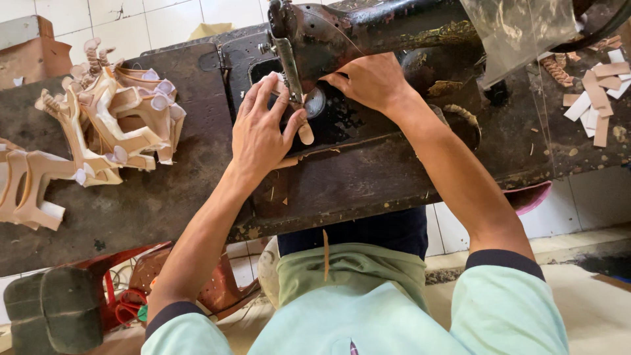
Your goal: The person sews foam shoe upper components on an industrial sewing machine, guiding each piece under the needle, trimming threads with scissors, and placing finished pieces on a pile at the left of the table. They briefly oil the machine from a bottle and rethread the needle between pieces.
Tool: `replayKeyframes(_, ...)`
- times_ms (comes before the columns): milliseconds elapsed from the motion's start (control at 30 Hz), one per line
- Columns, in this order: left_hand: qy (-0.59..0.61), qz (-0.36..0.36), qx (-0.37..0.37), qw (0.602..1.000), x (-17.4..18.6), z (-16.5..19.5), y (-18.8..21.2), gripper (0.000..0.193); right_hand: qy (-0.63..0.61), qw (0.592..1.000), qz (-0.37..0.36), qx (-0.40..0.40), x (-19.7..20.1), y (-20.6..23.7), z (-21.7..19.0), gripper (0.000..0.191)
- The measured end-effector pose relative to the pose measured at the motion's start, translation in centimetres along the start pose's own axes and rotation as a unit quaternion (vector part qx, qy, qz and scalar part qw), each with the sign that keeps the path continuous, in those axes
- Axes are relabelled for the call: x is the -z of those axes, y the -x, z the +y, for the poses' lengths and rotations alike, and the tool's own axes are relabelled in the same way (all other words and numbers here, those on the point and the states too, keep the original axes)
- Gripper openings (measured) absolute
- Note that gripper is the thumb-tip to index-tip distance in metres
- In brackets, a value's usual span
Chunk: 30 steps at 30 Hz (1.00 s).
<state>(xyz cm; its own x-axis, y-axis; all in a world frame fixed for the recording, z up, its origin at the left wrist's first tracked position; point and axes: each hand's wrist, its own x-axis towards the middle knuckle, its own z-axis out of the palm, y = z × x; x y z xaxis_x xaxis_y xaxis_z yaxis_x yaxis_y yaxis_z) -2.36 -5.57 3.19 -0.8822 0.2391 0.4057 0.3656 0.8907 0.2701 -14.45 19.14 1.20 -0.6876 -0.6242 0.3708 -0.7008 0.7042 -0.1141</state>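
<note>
1. The landmark is the old black cast-iron sewing machine (394,39) with worn gilt trim; its needle bar and presser foot come down just in front of its head, and a narrow tan leather strap piece (305,133) lies on the machine bed under that foot
2. The left hand (261,128) lies flat on the bed just left of the needle, fingers spread and pressing down on the strap piece rather than gripping it; a fingertip drifting nearer the foot could be struck
3. The right hand (371,80) rests just right of the needle, fingers curled loosely toward the foot; whether they pinch anything cannot be told, as the machine head hides the tips
4. Uneven pressure from the two hands could skew the strap, so the seam would likely run off its edge
5. The heap of cut tan leather sandal uppers (98,125) sits well left of the machine on the dark worn table (164,190); a swinging elbow might knock it
6. The pale leather offcuts (598,98) lie right of the machine, apart from the hands
</note>
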Motion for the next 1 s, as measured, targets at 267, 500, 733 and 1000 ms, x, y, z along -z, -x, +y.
replayKeyframes(267,-0.014,0.016,-0.002,1.000,0.0,0.3,0.0,0.053,-0.005,1.000,0.008,0.017,-0.5,0.0,0.1,0.036)
replayKeyframes(500,-0.042,0.046,0.009,0.998,0.4,1.6,-0.1,0.053,-0.067,0.997,0.022,0.009,-0.4,-0.1,-0.4,0.036)
replayKeyframes(733,-0.087,0.079,-0.004,0.993,1.4,2.5,-0.4,0.054,-0.290,0.890,-0.203,-0.286,1.9,-2.1,-2.8,0.024)
replayKeyframes(1000,-0.034,0.072,-0.033,0.996,1.7,1.6,1.2,0.024,-0.829,0.553,0.063,0.059,3.6,-3.7,-3.7,0.072)
